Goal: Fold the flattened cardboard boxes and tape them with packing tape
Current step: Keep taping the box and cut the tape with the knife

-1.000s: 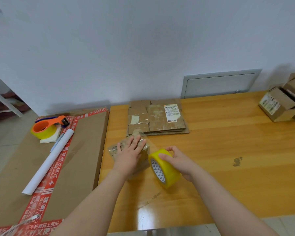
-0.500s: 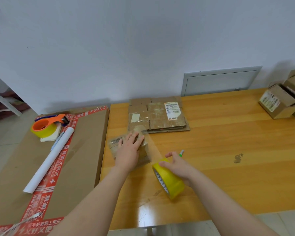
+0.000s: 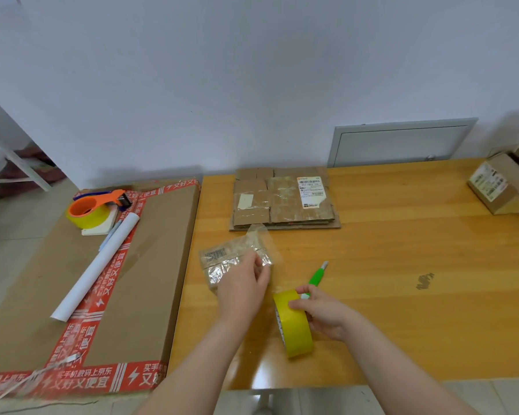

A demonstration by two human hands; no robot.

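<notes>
1. Now, head view: your left hand (image 3: 242, 292) lies on the small cardboard box (image 3: 219, 260) on the wooden table (image 3: 402, 250), fingers extended, pressing clear tape onto its top.
2. Your right hand (image 3: 319, 316) grips the yellow tape roll (image 3: 295, 327), held on edge just right of the box.
3. A green cutter (image 3: 318, 275) lies just beyond your right hand, and the stack of flattened boxes (image 3: 282, 202) sits behind, near the wall.

Box (image 3: 222, 259) before stack (image 3: 282, 202); probable cutter (image 3: 318, 275) behind roll (image 3: 295, 327).
</notes>
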